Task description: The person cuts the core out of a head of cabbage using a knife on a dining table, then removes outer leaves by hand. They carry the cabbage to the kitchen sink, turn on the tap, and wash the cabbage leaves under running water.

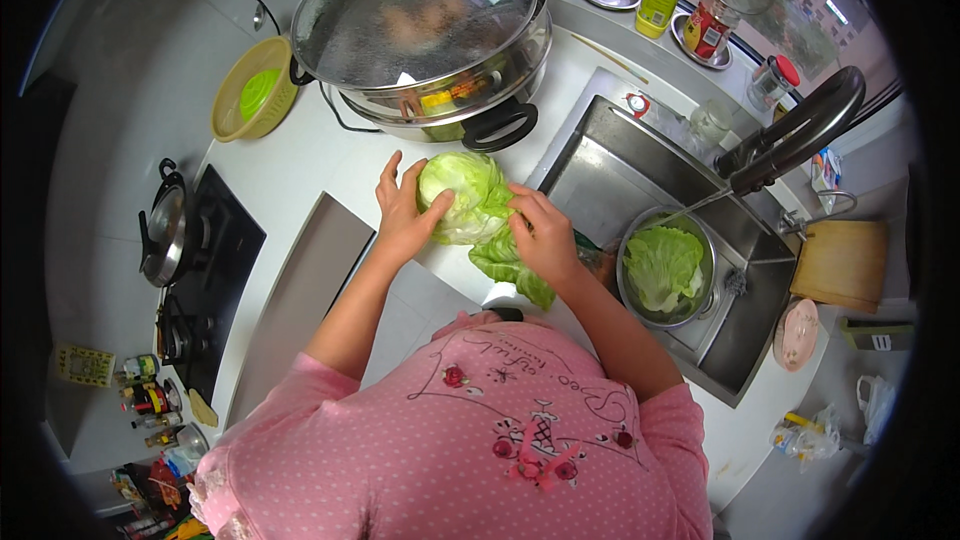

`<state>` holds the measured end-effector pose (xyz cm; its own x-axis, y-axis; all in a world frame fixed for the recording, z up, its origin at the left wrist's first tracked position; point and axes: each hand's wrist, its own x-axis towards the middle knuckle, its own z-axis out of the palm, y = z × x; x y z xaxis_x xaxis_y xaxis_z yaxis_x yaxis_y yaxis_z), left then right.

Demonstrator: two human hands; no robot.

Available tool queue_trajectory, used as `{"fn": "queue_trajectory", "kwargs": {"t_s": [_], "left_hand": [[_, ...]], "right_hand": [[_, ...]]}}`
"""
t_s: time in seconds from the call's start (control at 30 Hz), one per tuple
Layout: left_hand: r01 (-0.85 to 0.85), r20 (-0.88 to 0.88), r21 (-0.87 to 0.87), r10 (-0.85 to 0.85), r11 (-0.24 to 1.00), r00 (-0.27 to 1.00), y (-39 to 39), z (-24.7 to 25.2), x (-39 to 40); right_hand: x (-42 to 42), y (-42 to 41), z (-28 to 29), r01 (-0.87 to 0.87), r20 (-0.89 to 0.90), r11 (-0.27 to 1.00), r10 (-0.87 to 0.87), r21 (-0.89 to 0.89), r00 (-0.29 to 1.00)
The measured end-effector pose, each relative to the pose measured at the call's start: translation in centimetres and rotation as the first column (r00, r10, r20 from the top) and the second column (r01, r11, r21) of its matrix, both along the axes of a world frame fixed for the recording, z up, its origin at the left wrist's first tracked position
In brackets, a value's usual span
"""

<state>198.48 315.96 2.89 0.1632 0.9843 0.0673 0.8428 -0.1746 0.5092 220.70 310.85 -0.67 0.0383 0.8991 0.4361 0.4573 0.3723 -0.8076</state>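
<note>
A pale green head of lettuce [463, 191] is held above the white counter [292, 157], just in front of a large steamer. My left hand [409, 219] grips its left side, thumb across the front and fingers behind. On its right side, the fingers of my right hand [546, 236] pinch the leaves. A darker green outer leaf [502, 259] hangs below, partly hidden by my right hand; whether it is still attached I cannot tell. Inside the sink, a round metal basin [624, 289] contains lettuce leaves [664, 266] in water.
The lidded electric steamer [420, 37] stands directly ahead. Water runs from the dark faucet [795, 135] into the basin in the steel sink [600, 165]. A yellow plastic basket [274, 101] sits left of the steamer. On the left cooktop [232, 240] is a lidded pan [165, 232].
</note>
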Motion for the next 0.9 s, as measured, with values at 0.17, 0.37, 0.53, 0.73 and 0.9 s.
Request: {"fn": "queue_trajectory", "kwargs": {"t_s": [0.17, 0.37, 0.53, 0.73, 0.9], "left_hand": [[0.153, 0.127, 0.023, -0.154, 0.988, 0.980, 0.3, -0.2, 0.3], [0.100, 0.074, 0.120, -0.109, 0.988, 0.991, -0.5, 1.9, 2.1], [0.141, -0.010, 0.184, -0.142, 0.973, 0.990, -0.2, 2.4, 2.0], [0.143, -0.073, 0.159, -0.133, 0.977, 0.988, -0.1, 2.8, 1.9], [0.155, -0.077, 0.163, -0.144, 0.974, 0.987, 0.4, 2.4, 1.6]], "right_hand": [[-0.1, 1.2, -0.5, 0.036, -0.204, 0.990, -0.064, -0.136, 0.977], [0.4, 0.8, 1.3, -0.045, 0.028, 0.990, 0.049, -0.130, 0.998], [-1.3, 0.8, 2.2, -0.110, 0.104, 0.981, 0.128, -0.162, 0.986], [-1.4, 1.4, 1.7, -0.141, 0.130, 0.976, 0.164, -0.167, 0.978], [-1.1, 1.6, 1.2, -0.155, 0.121, 0.978, 0.172, -0.138, 0.978]]}}
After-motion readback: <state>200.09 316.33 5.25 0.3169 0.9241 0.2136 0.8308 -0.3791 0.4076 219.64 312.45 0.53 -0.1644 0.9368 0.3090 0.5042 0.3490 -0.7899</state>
